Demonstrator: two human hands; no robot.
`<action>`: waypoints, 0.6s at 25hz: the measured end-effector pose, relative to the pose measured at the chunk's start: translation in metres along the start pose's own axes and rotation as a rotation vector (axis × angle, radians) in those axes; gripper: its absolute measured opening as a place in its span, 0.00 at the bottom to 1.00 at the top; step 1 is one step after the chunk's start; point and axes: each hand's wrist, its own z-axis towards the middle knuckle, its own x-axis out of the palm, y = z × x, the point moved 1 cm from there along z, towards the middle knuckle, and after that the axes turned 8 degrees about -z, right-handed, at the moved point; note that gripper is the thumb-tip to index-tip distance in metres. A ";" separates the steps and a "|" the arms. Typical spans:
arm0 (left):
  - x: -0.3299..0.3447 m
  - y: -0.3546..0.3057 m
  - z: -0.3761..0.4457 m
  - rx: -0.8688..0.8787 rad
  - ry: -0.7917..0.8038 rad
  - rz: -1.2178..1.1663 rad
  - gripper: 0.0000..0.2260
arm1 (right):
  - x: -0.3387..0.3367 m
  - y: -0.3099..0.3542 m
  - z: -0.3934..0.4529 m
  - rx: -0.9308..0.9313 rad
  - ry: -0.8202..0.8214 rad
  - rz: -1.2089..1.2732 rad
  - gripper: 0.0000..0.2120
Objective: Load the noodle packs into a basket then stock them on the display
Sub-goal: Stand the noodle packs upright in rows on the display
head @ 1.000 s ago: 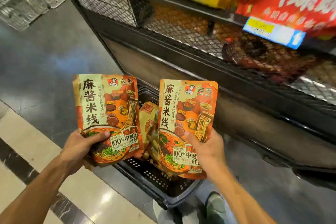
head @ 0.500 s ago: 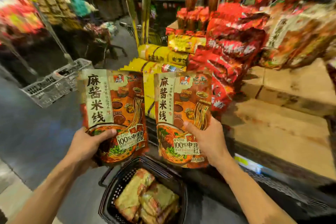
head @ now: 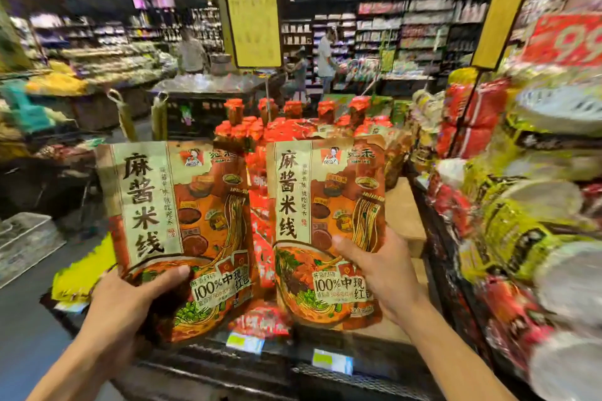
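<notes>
Before the display shelf (head: 404, 221), each hand's fingers grip an upright orange noodle pack (left hand (head: 120, 306), left pack (head: 182, 221); right hand (head: 387, 273), right pack (head: 329, 215)).

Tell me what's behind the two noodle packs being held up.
Red packets and red-capped jars show behind the left pack and right pack; everything directly behind them is covered.

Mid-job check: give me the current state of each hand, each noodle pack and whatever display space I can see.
left hand: grips the left noodle pack at its lower edge, thumb across the front.
right hand: grips the right noodle pack at its lower right, thumb on the front.
left noodle pack: upright, held in the air, front toward the camera.
right noodle pack: upright, held in the air, not yet on the display.
wooden shelf: bare patch behind the right pack.
</notes>
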 end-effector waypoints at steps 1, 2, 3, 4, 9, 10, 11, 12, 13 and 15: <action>0.017 0.002 0.003 -0.015 0.032 -0.008 0.22 | -0.015 0.003 -0.001 -0.006 -0.027 -0.007 0.13; 0.034 0.006 0.006 -0.036 0.065 -0.013 0.19 | -0.029 0.004 -0.002 -0.010 -0.057 -0.014 0.14; 0.048 0.011 0.012 -0.054 0.094 -0.007 0.18 | -0.042 0.005 -0.002 -0.012 -0.088 -0.021 0.14; 0.063 0.017 0.018 -0.072 0.142 -0.008 0.20 | -0.053 0.004 -0.001 -0.012 -0.125 -0.024 0.14; 0.129 0.048 0.055 -0.182 0.295 -0.052 0.27 | -0.100 -0.013 0.008 0.060 -0.310 -0.019 0.12; 0.141 0.053 0.063 -0.196 0.322 -0.060 0.23 | -0.108 -0.017 0.013 0.068 -0.343 -0.021 0.12; 0.151 0.058 0.072 -0.205 0.345 -0.061 0.20 | -0.115 -0.021 0.019 0.071 -0.371 -0.026 0.13; 0.162 0.062 0.080 -0.221 0.367 -0.068 0.17 | -0.121 -0.025 0.026 0.074 -0.398 -0.024 0.13; 0.171 0.065 0.090 -0.246 0.389 -0.077 0.16 | -0.126 -0.028 0.033 0.082 -0.424 -0.010 0.14; 0.188 0.075 0.111 -0.298 0.448 -0.102 0.18 | -0.133 -0.035 0.051 0.096 -0.466 0.015 0.15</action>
